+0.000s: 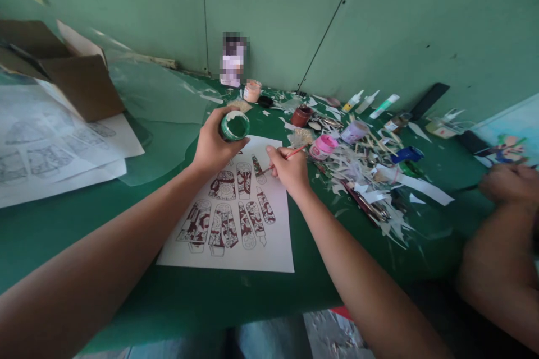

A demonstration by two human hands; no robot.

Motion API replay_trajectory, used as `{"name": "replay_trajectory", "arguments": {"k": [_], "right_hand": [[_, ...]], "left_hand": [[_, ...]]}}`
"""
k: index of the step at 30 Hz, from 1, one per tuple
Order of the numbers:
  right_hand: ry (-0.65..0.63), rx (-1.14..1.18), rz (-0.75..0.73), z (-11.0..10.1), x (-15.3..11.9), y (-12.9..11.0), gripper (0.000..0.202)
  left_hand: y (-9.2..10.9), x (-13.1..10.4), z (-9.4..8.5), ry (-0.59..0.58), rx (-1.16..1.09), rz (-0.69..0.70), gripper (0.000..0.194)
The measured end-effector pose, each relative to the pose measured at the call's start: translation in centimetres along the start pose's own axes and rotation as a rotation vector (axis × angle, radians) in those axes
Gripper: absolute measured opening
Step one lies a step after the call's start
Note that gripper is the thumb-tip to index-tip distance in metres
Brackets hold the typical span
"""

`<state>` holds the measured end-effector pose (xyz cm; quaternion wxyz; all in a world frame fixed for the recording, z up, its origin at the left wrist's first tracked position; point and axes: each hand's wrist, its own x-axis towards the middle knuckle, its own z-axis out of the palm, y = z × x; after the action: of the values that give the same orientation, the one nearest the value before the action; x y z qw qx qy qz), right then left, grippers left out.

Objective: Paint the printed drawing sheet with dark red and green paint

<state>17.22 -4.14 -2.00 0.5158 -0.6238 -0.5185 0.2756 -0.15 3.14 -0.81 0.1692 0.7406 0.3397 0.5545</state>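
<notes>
My left hand [217,143] is wrapped round a small jar of green paint [234,125], its open mouth tilted towards me, above the top edge of a white sheet [269,247]. Printed on the sheet are patterned shapes, many partly coloured dark red. My right hand [288,167] pinches a thin red-handled paintbrush [297,150] at the sheet's upper right. The brush points down and left to a narrow shape that shows some green and red. Where exactly the bristles touch is too small to tell.
Open paint jars in pink [323,147], dark red [301,116] and peach [252,91] stand beyond and right. Paper scraps [362,171] lie heaped on the right. A cardboard box [84,87] and printed sheets [25,179] are left. Another person's arm [501,241] rests at far right.
</notes>
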Motion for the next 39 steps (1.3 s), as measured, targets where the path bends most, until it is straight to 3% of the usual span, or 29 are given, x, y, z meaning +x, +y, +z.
{"name": "replay_trajectory", "arguments": {"k": [5, 9, 13, 19, 23, 25, 31, 39], "right_hand": [[0.019, 0.023, -0.031, 0.0, 0.1, 0.2, 0.044], [0.039, 0.179, 0.055, 0.0, 0.4, 0.3, 0.044], [0.089, 0.263, 0.151, -0.1, -0.6, 0.1, 0.047], [0.158, 0.360, 0.157, -1.0, -7.0, -0.9, 0.050], [0.218, 0.343, 0.107, -1.8, -11.2, -1.9, 0.045], [0.172, 0.290, 0.080, -2.2, -12.0, -2.4, 0.047], [0.065, 0.205, -0.010, -3.1, -11.1, -2.8, 0.048], [0.109, 0.053, 0.122, -2.5, -10.3, -1.8, 0.046]], "left_hand": [[0.0, 0.1, 0.1, -0.015, -0.018, -0.020, 0.053], [0.0, 0.0, 0.0, -0.020, -0.052, -0.022, 0.054], [0.8, -0.7, -0.4, 0.032, -0.096, -0.133, 0.051], [2.0, -2.0, -1.5, 0.085, -0.136, -0.223, 0.051], [3.0, -1.0, -1.4, 0.064, -0.159, -0.188, 0.047], [3.4, -0.2, -0.7, 0.072, -0.179, -0.156, 0.046], [2.5, 1.4, 1.1, 0.101, -0.205, -0.121, 0.050], [0.1, 0.6, 0.3, 0.087, -0.234, -0.171, 0.053]]}}
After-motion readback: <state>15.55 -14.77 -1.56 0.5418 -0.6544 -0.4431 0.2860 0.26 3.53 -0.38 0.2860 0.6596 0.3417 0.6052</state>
